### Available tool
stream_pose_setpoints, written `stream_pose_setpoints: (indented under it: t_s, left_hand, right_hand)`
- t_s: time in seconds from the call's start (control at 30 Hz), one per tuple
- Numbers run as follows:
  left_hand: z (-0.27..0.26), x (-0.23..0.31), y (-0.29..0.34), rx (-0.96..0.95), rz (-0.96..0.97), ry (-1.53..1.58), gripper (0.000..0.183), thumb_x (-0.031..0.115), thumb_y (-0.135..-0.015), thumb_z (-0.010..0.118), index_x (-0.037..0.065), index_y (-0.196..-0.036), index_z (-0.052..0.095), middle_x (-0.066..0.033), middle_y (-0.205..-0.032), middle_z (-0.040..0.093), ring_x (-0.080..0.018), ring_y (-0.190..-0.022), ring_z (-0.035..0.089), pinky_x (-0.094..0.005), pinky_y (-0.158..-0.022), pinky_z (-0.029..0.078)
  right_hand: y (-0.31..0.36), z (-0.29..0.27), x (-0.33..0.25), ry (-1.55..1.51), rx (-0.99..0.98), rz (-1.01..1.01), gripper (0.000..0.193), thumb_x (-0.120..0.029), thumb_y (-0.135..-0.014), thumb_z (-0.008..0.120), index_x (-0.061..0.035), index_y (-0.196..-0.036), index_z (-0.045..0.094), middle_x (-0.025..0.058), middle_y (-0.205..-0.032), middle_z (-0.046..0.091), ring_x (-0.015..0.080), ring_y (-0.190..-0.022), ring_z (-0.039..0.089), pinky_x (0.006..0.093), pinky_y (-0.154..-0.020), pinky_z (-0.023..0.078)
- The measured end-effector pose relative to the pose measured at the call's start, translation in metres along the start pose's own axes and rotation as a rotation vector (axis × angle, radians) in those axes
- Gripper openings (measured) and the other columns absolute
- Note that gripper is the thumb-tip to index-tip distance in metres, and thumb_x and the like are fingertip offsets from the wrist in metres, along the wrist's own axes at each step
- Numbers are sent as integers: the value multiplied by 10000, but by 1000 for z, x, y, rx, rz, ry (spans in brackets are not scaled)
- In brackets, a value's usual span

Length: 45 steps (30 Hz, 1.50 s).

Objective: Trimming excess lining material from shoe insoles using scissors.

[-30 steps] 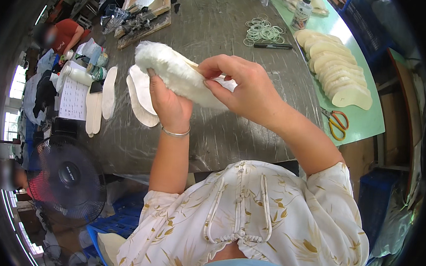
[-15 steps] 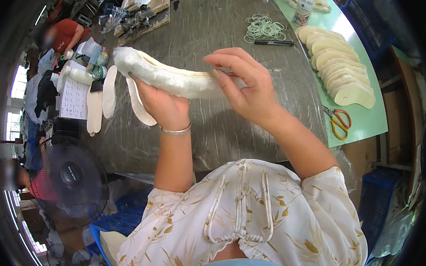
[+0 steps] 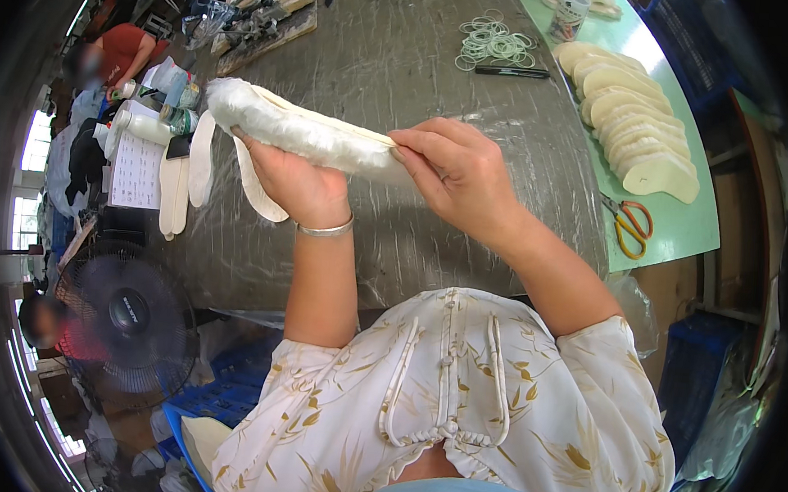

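A long white fluffy insole (image 3: 315, 133) with a cream, seam-like upper edge is held up above the table, its left end higher than its right. My left hand (image 3: 300, 188) supports it from below near the left end, the thumb against the fluffy side and the other fingers hidden behind. At the other end, my right hand (image 3: 462, 173) pinches the cream edge between thumb and fingertips. Beyond my left wrist lie a flat curved cream insole (image 3: 258, 182), another flat insole (image 3: 202, 158) and a pair lying together (image 3: 174, 195).
Rubber bands (image 3: 496, 45) and a black marker (image 3: 513, 71) lie on the dark table (image 3: 394, 246). On the green board (image 3: 702, 224) are overlapping cream insoles (image 3: 640, 126), scissors (image 3: 631, 230) and a bottle (image 3: 570, 15). A fan (image 3: 128, 311) stands at left; two people are beyond.
The fingers of my right hand, partly raised before, have closed onto the insole's cream edge. The insole tilts slightly more down to the right. My left hand keeps its hold.
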State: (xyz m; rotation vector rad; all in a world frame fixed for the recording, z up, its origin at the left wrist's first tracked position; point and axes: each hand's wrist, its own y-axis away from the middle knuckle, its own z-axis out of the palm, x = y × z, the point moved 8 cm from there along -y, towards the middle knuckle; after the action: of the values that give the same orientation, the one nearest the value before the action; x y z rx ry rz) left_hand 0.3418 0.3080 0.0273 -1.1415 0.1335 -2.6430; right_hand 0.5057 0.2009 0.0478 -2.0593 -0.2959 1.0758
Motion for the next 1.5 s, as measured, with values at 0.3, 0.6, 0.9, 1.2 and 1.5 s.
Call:
stream_pose_setpoints:
  t_s: [0.3, 0.6, 0.9, 1.2, 1.5]
  left_hand:
    - [-23, -14, -18, 92, -117, 50, 330, 395, -966, 473, 136, -1167, 506, -7, -1058, 546, -155, -958, 548, -362, -859, 470]
    - [-25, -30, -18, 81, -188, 30, 441, 433, -968, 441, 110, -1268, 469, -34, -1274, 510, -218, -1160, 501, -405, -972, 429]
    - [-41, -45, -26, 2, -225, 72, 335, 378, -963, 472, 113, -1161, 528, -42, -1136, 578, -224, -1047, 566, -412, -896, 483]
    - [-56, -59, -29, 82, -306, 96, 364, 373, -974, 437, 89, -1191, 513, -66, -1210, 542, -247, -1115, 530, -436, -943, 458]
    - [-77, -97, -36, 117, -461, 140, 452, 410, -959, 427, 77, -1260, 476, -118, -1322, 479, -323, -1199, 477, -522, -977, 425]
  right_hand:
    - [30, -11, 47, -428, -200, 440, 311, -205, -936, 527, 12, -1140, 619, 127, -976, 682, 170, -868, 623, 298, -773, 488]
    - [32, -21, 40, -278, -60, 321, 329, -96, -848, 650, -6, -1160, 597, 139, -1009, 672, 208, -872, 666, 301, -781, 531]
    - [61, -31, 70, -429, -13, 579, 256, -74, -911, 528, 14, -1140, 603, 60, -955, 665, 98, -859, 594, 246, -783, 479]
    - [67, -28, 71, -514, -89, 613, 254, -95, -903, 520, 12, -1101, 638, 50, -937, 668, 91, -831, 587, 241, -753, 474]
    - [66, -36, 54, -593, -125, 581, 287, -46, -847, 552, 6, -1117, 632, 91, -1048, 661, 144, -939, 620, 279, -835, 502]
